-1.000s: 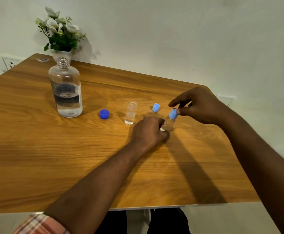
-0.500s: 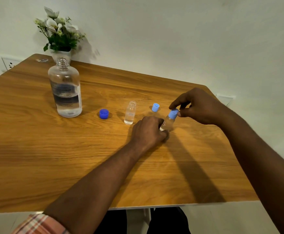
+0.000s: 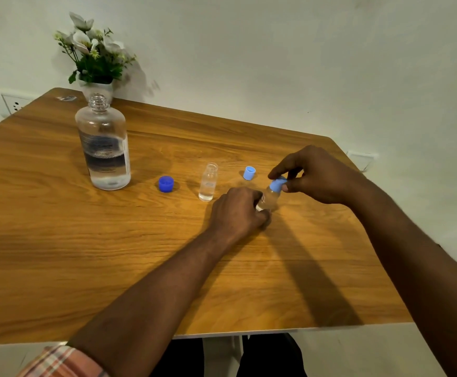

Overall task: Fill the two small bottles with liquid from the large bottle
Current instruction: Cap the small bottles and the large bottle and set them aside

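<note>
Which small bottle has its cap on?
The tilted small bottle: the left hand grips its base and the right hand pinches the light-blue cap on its neck. The upright small bottle stands uncapped, untouched.

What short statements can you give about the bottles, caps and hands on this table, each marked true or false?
1. The large bottle has no cap on. True.
2. The right hand pinches a light blue cap atop the tilted small bottle. True.
3. The dark blue cap sits on the open small bottle. False: it lies on the table, apart from that bottle.
4. The left hand lies flat and empty. False: it grips the tilted small bottle low down.
</note>
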A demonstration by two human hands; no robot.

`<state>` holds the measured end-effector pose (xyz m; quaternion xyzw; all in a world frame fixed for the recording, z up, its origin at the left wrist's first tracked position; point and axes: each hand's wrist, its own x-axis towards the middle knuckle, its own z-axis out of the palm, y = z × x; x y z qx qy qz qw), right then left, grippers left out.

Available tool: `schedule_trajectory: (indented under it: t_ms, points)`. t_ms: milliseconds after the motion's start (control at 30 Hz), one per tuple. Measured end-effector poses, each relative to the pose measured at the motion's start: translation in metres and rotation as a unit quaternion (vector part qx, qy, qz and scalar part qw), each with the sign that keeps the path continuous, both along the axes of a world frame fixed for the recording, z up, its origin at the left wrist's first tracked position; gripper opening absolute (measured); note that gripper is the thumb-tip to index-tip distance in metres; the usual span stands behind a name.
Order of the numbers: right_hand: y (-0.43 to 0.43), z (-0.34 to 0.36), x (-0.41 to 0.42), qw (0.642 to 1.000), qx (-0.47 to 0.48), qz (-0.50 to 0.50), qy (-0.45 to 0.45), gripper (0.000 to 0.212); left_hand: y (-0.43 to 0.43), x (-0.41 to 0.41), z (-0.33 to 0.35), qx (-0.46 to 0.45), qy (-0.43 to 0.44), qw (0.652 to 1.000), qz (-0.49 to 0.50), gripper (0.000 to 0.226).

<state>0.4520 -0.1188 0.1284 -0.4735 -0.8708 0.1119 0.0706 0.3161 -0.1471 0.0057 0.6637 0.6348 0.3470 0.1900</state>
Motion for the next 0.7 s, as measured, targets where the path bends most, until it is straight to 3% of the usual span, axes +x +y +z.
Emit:
schedule_trajectory:
  t_ms: [700]
  points:
    - [-0.005,-0.025,-0.003,0.997,0.071,-0.028,0.025,0.031,-0.005,0.008,0.008,-0.006,0.035,0.999,0.022,0.016]
